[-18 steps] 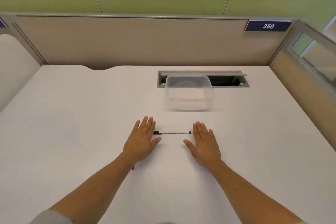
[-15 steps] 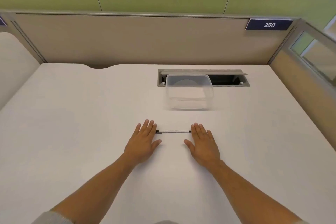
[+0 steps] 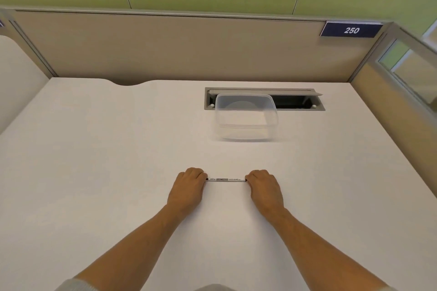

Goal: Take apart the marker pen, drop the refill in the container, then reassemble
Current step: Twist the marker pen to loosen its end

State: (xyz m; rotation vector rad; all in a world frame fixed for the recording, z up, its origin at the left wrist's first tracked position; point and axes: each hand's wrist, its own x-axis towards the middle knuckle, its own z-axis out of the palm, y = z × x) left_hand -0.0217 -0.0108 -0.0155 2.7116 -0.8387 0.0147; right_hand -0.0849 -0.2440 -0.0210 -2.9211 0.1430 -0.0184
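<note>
A slim white marker pen point(image 3: 226, 179) with dark print lies crosswise on the white table point(image 3: 94, 160), near its middle. My left hand point(image 3: 189, 188) is curled over the pen's left end, and my right hand point(image 3: 264, 188) is curled over its right end. Both ends are hidden under my fingers; only the white barrel between the hands shows. A clear, empty plastic container point(image 3: 246, 116) stands farther back, slightly to the right of the pen.
A grey cable slot point(image 3: 300, 101) with a raised flap is sunk into the table behind the container. Beige partition panels wall the back and right side. A blue "250" sign point(image 3: 351, 30) hangs at the upper right.
Both hands lay flat and open beside the pen before. Now their fingers have curled in and closed over the pen's two ends. The pen has stayed in place.
</note>
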